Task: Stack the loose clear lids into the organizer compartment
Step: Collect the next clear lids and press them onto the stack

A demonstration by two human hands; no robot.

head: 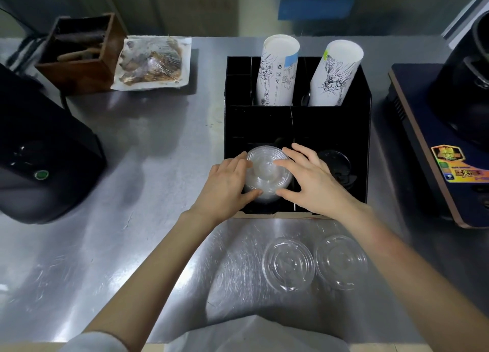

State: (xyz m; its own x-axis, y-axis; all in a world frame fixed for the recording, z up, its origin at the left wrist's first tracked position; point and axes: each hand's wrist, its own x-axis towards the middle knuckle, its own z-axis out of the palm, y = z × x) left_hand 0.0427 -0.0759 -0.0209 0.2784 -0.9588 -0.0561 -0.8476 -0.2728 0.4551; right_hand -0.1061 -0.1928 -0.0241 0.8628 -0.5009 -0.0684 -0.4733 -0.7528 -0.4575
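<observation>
1. Lids first: two clear lids, one [288,264] and another [341,261], lie flat on the metal counter [137,246] close to me, side by side. They are not put away yet.
2. Past them, both my hands are at the black organizer [366,140]. My left hand [227,185] and right hand [309,182] are spread around a stack of clear lids [267,172], fingers touching its sides.
3. That stack sits in the front left slot, so I think this part is nearly done.
4. Beside it, dark lids [334,164] fill the front right slot.
5. Farthest back, two rolls of paper cups, one [277,71] and another [333,74], stand in the rear slots.
</observation>
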